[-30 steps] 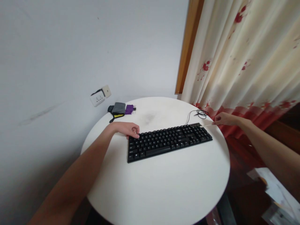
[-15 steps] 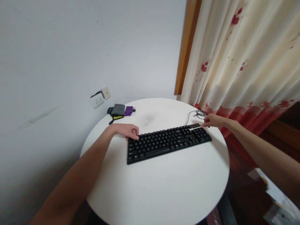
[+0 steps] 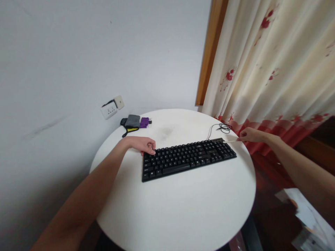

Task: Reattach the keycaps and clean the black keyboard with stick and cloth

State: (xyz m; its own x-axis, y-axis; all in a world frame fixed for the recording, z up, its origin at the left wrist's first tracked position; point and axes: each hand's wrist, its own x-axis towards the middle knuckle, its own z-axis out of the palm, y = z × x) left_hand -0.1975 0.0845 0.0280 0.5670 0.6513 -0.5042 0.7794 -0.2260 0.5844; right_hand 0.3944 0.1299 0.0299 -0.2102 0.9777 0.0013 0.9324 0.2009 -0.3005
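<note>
A black keyboard [image 3: 187,158] lies across a round white table [image 3: 180,209]. My left hand [image 3: 143,144] rests at the keyboard's far left corner, fingers curled and touching that corner. My right hand [image 3: 248,134] is past the keyboard's right end, near the table's rim, pinching a thin pale stick [image 3: 230,141] whose tip points at the keyboard's top right corner. The keyboard's thin black cable [image 3: 221,127] lies coiled just behind that corner.
A grey and yellow pouch [image 3: 131,122] and a small purple item [image 3: 144,122] lie at the table's far left, under a wall socket [image 3: 112,107]. A cream curtain with red flowers [image 3: 269,66] hangs right of the table. Papers [image 3: 306,216] lie low on the right.
My right hand reached in to the keyboard's top right corner half a second ago and has drawn back to the right with the stick. The left hand and the keyboard have stayed in place.
</note>
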